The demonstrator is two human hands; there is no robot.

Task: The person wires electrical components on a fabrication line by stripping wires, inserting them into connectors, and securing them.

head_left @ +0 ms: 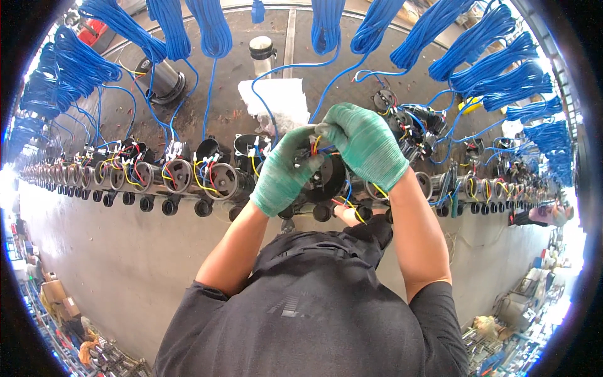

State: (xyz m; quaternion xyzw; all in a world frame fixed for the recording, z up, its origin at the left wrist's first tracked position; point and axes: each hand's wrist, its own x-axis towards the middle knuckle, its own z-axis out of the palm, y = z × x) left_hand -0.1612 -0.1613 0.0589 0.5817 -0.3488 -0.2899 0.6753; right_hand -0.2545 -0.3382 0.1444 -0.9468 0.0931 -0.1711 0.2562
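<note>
Both my hands wear green work gloves and meet at the middle of the bench. My left hand (282, 173) is curled, its fingers closed around a few thin yellow and red wires (316, 146). From the right, my right hand (367, 141) pinches at the tips of the same wires; its fingertips partly hide them. Just below the fingers is a round black motor end cover (328, 179), partly behind my left hand. A blue cable (257, 81) runs down from a hanging coil toward my hands.
Bundles of blue cable (213, 28) hang along the far side. A long row of cylindrical metal housings (223, 180) with loose wires lines the near bench edge. White packing (273, 100), an upright cylinder (262, 53) and a dark motor body (164, 85) stand beyond. Black wired parts (411, 129) lie right.
</note>
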